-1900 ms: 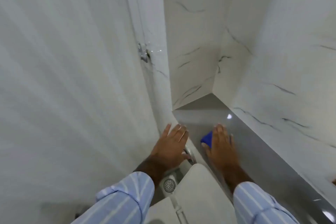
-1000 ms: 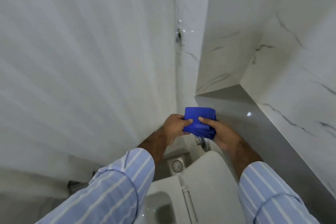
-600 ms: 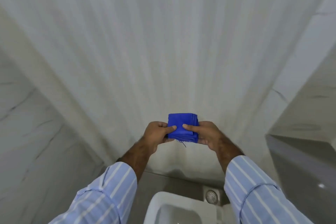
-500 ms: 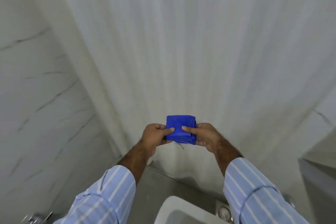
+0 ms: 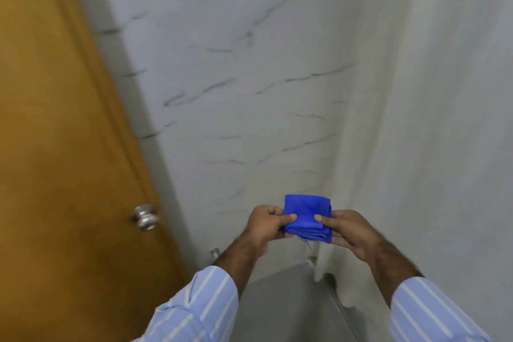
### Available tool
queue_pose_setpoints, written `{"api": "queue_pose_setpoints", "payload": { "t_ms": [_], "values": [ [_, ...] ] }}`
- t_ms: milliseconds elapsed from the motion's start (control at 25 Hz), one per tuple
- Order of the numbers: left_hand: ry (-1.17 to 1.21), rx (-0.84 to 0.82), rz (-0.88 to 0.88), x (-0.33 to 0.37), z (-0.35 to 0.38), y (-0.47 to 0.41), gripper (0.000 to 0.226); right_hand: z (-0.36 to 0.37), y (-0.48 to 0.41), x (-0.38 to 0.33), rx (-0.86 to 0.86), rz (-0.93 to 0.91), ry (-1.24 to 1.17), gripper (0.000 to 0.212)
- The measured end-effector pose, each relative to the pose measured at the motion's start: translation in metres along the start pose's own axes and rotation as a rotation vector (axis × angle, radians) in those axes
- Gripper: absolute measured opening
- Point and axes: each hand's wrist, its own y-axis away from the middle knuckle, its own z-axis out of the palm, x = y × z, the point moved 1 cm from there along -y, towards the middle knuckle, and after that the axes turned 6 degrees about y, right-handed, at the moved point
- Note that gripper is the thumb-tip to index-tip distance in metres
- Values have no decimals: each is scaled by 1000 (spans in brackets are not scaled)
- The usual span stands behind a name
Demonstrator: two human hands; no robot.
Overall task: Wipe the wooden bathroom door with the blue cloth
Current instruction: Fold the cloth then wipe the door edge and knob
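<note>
Two hands, one folded cloth

Both striped sleeves (image 5: 194,308) reach forward. Left hand (image 5: 266,223) and right hand (image 5: 349,230) pinch the folded blue cloth (image 5: 306,215) between thumbs and fingers, mid-air. Farther left stands the wooden door (image 5: 55,147) with its metal knob (image 5: 145,217), apart from the cloth; marble wall (image 5: 236,78) beyond, pale curtain (image 5: 430,119) right.

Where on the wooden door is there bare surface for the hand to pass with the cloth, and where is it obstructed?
The wooden door is bare above and left of the knob, and below it. The knob near the door's right edge is the only obstruction. Both the left hand and right hand hold the blue cloth off to the right, before the marble wall.
</note>
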Motion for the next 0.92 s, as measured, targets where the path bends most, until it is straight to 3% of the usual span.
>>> {"api": "queue_pose_setpoints", "payload": {
  "t_ms": [360, 520, 600, 680, 800, 920],
  "values": [
    [165, 445, 78, 37, -246, 19, 16, 266, -87, -54, -260, -70, 185, 25],
    [190, 570, 122, 34, -320, 18, 18, 353, -107, -58, -240, -109, 264, 31],
    [195, 644, 124, 29, -343, 14, 22, 380, -108, -59, -108, -285, 495, 44],
    [206, 718, 103, 22, -360, 6, 23, 396, -102, -62, -36, -623, 795, 58],
    [167, 821, 45, 6, -373, -7, 30, 416, -104, -55, -268, -1074, 1166, 79],
    [-79, 914, -40, 0, -377, -14, 35, 436, -121, -33, -463, -1147, 1489, 103]
  ]
}}
